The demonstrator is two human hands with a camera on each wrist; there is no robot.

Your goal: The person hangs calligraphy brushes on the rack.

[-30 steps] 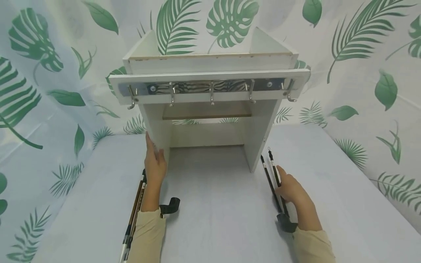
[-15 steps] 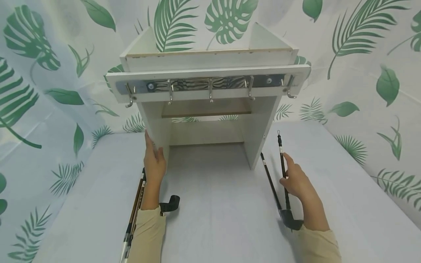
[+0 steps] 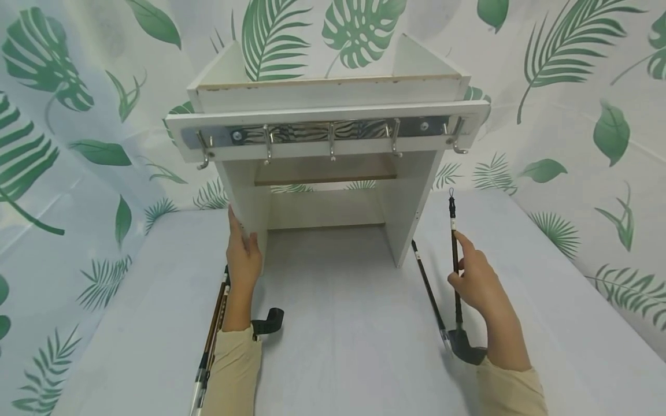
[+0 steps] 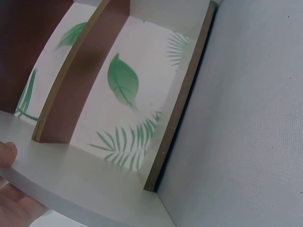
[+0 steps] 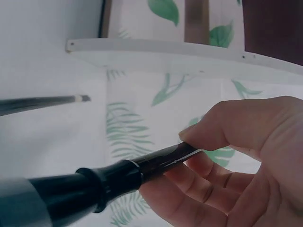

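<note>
My left hand [image 3: 243,260] grips the front edge of the left side panel of a white shelf unit [image 3: 411,214]. In the left wrist view the thumb [image 4: 7,153] lies on the panel's inner face, with fingers on the outer side. My right hand [image 3: 481,283] pinches a dark calligraphy brush [image 3: 455,245] by its handle, to the right of the unit. Its hanging loop points away from me, up in the head view. The right wrist view shows thumb and fingers around the thin handle [image 5: 163,163], the thicker black ferrule end towards that camera.
A second dark brush [image 3: 429,289] lies on the white tabletop [image 3: 333,346] beside the right panel. Several brown brushes [image 3: 213,335] lie along the left forearm. Metal hooks [image 3: 332,141] stick out from the unit's front rail. A leaf-print cloth [image 3: 572,127] hangs behind.
My right hand has moved right and forward with the brush, away from the second brush, which stays on the table. The left hand keeps its place on the panel.
</note>
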